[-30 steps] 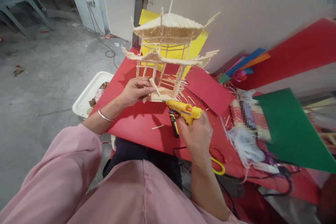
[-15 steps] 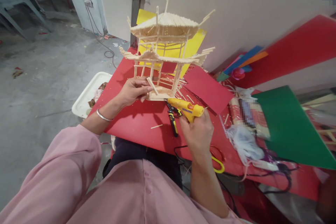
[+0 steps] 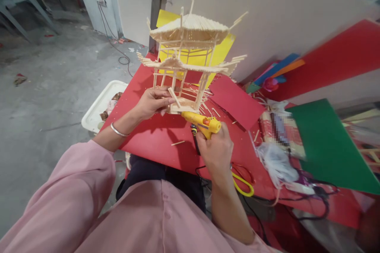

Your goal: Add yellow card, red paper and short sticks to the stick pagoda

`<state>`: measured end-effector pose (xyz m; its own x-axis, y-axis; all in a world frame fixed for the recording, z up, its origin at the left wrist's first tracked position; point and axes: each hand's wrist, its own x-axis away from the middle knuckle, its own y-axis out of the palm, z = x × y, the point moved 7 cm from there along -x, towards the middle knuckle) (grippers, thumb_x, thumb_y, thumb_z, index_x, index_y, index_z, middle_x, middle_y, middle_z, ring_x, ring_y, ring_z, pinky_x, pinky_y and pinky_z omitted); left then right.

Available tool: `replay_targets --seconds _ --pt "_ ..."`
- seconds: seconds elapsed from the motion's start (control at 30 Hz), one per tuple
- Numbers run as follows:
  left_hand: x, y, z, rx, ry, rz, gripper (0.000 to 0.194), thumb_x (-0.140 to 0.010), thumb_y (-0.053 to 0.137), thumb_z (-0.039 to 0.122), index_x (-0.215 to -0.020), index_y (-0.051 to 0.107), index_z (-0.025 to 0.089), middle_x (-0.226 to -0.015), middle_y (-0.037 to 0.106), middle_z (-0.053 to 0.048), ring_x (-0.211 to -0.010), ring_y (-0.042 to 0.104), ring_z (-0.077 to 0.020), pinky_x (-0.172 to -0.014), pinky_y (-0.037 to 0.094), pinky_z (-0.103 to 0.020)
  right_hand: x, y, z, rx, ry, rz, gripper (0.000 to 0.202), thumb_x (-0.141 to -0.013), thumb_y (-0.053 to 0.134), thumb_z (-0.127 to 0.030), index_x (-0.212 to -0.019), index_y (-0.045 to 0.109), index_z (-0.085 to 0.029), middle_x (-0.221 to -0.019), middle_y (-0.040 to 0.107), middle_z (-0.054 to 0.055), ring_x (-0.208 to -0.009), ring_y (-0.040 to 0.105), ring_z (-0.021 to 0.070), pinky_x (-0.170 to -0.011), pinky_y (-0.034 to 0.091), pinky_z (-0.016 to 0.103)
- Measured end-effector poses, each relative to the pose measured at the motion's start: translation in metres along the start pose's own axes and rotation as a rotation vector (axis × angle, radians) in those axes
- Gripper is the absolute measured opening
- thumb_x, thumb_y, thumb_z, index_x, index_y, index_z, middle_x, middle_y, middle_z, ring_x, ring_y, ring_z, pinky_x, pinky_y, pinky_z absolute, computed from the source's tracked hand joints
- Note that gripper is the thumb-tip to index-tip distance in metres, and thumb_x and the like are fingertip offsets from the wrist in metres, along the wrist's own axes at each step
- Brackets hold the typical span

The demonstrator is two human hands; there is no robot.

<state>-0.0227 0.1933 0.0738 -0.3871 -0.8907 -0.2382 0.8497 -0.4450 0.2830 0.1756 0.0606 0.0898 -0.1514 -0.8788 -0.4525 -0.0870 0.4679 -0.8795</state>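
A two-tiered pagoda model [image 3: 190, 29] made of thin pale sticks stands above the red table [image 3: 142, 134]. My left hand [image 3: 151, 102] is at its lower left corner, thumb and fingers pinched on a short wooden strip [image 3: 174, 97] that slants up beside the base. My right hand [image 3: 216, 148] is wrapped round the handle of a yellow glue gun [image 3: 202, 121]. The gun's nozzle points left, close to the front edge of the model's base; whether it touches is unclear. Black and yellow pliers [image 3: 194, 136] lie partly hidden behind the gun and right hand.
Loose sticks [image 3: 216, 112] lie right of the model near red card [image 3: 234, 101]. Yellow scissors handles [image 3: 243, 185], cables, a plastic bag [image 3: 276, 162] and a green board [image 3: 332, 142] are at the right. A white tray [image 3: 89, 116] is below the table's left side.
My right hand has moved the glue gun left along the front of the base, covering more of the pliers. The left hand keeps its pinch. The view has shifted slightly.
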Motion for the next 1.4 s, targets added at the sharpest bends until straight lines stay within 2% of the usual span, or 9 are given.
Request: replay_targets --seconds 0.23,0.43,0.6,0.83,1.0,1.27,1.4 --pt "0.000 0.000 -0.001 -0.002 0.000 0.000 0.046 -0.064 0.090 0.053 -0.065 0.073 0.011 -0.062 0.064 -0.001 -0.036 0.052 -0.0044 -0.035 0.039 -0.017 0.002 -0.006 0.028 0.050 0.048 0.052 0.032 -0.083 0.055 -0.038 -0.106 0.060 -0.016 -0.101 0.065 0.015 -0.086 0.063 0.0287 -0.067 0.049 0.038" --pt "0.000 0.001 0.001 -0.022 -0.019 0.019 0.049 -0.061 0.090 0.056 -0.062 0.071 0.011 -0.061 0.064 -0.001 -0.034 0.051 -0.0038 -0.034 0.037 -0.016 0.004 -0.008 0.037 0.069 0.073 0.054 0.031 -0.082 0.054 -0.037 -0.104 0.061 -0.017 -0.101 0.066 0.014 -0.086 0.063 0.0294 -0.067 0.048 0.038" --pt "0.002 0.001 -0.001 -0.031 -0.050 0.036 0.049 -0.060 0.090 0.057 -0.065 0.072 0.012 -0.055 0.061 0.000 -0.035 0.051 -0.0051 -0.034 0.037 -0.016 0.006 -0.005 0.028 0.036 0.046 0.022 0.030 -0.083 0.055 -0.036 -0.106 0.060 -0.016 -0.104 0.065 0.015 -0.084 0.063 0.0283 -0.065 0.047 0.037" --pt "0.001 0.001 -0.001 -0.036 -0.031 0.022 0.048 -0.063 0.090 0.056 -0.063 0.071 0.011 -0.058 0.061 0.000 -0.036 0.051 -0.0045 -0.035 0.039 -0.017 0.005 0.003 0.004 -0.006 0.022 -0.054 0.026 -0.085 0.054 -0.035 -0.104 0.060 -0.018 -0.104 0.063 0.013 -0.082 0.061 0.0256 -0.064 0.046 0.034" --pt "0.001 0.002 0.001 0.005 -0.019 0.034 0.046 -0.060 0.092 0.053 -0.062 0.072 0.011 -0.063 0.062 0.000 -0.035 0.051 -0.0036 -0.033 0.038 -0.016 0.005 0.003 -0.002 -0.049 -0.001 -0.044 0.025 -0.084 0.053 -0.033 -0.104 0.059 -0.019 -0.103 0.062 0.012 -0.082 0.061 0.0248 -0.064 0.047 0.034" --pt "0.001 0.002 -0.001 -0.007 -0.024 0.017 0.047 -0.061 0.091 0.054 -0.062 0.072 0.012 -0.058 0.062 -0.001 -0.034 0.052 -0.0048 -0.032 0.036 -0.015 0.006 -0.005 0.030 -0.005 0.042 0.016 0.032 -0.083 0.053 -0.036 -0.108 0.059 -0.017 -0.102 0.064 0.015 -0.090 0.063 0.0310 -0.072 0.051 0.042" --pt "0.002 0.002 0.000 0.012 -0.020 0.029 0.045 -0.062 0.091 0.052 -0.064 0.072 0.012 -0.060 0.063 -0.001 -0.034 0.051 -0.0039 -0.033 0.037 -0.016 0.005 -0.009 0.039 -0.001 0.049 0.066 0.027 -0.082 0.051 -0.034 -0.103 0.059 -0.019 -0.100 0.063 0.013 -0.089 0.061 0.0299 -0.074 0.051 0.041"
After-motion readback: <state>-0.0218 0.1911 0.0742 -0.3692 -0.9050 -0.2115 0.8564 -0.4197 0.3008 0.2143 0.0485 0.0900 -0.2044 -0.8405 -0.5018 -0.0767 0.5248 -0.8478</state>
